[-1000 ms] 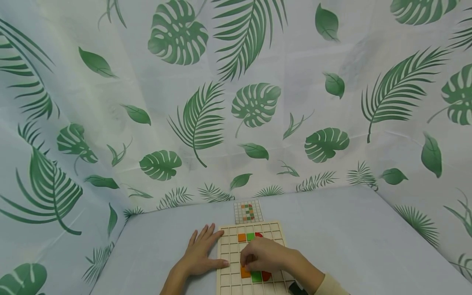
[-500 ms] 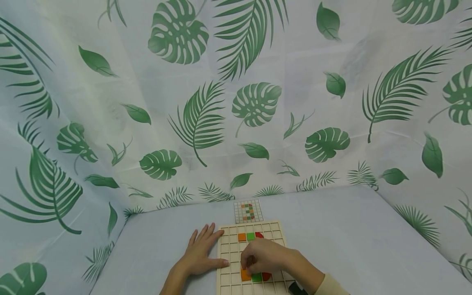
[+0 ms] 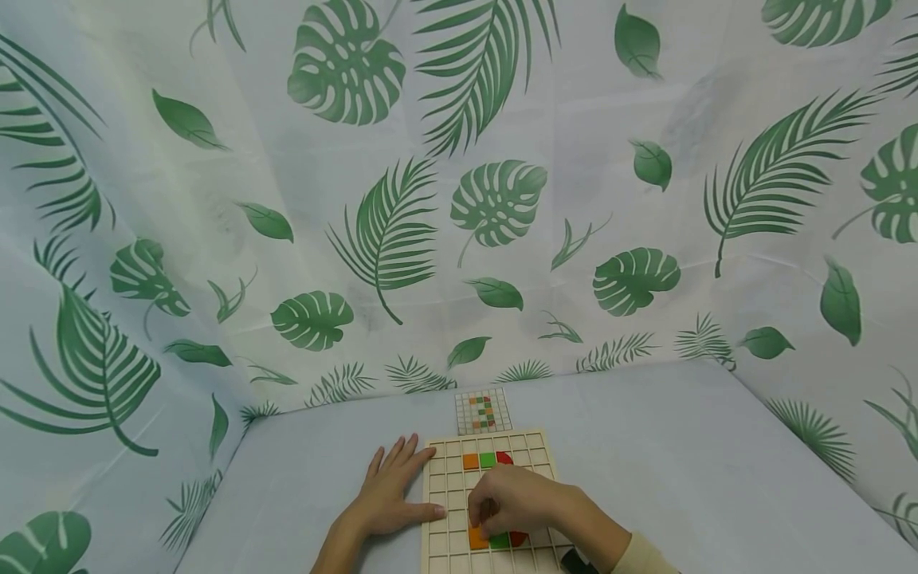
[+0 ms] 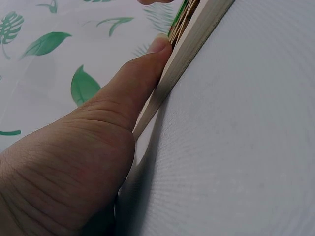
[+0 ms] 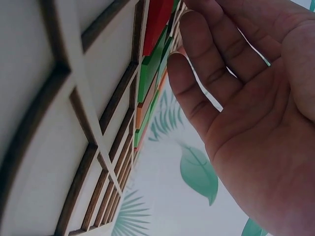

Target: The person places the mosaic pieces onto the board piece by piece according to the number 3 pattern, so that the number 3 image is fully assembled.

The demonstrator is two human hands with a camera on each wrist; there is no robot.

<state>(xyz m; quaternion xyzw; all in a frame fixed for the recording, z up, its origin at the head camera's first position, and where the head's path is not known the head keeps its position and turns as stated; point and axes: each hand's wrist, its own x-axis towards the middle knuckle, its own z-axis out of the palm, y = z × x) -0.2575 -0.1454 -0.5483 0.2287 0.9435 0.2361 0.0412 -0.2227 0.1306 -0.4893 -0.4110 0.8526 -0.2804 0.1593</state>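
A wooden grid board (image 3: 445, 546) lies on the white cloth with coloured tiles in its cells. My left hand (image 3: 387, 494) lies spread at the board's left side, its thumb on the rim; in the left wrist view the thumb (image 4: 142, 69) presses along the wooden edge. My right hand (image 3: 512, 498) bends over the board, thumb and forefinger pinching at an orange square tile (image 3: 476, 540) in a lower row. Beside that tile are a green square (image 3: 499, 542) and a red rounded tile (image 3: 518, 539). The palm hides the middle rows.
A small printed pattern card (image 3: 483, 412) lies just beyond the board. Its far row of tiles holds an orange square (image 3: 470, 461), a green square (image 3: 488, 460) and a red piece (image 3: 504, 458). Behind hangs a leaf-printed cloth (image 3: 488, 263). A dark object (image 3: 577, 561) sits by the right wrist.
The orange tile under my right fingertips has shifted slightly toward the near side, and the fingers have moved a little with it. My left hand has stayed in place.
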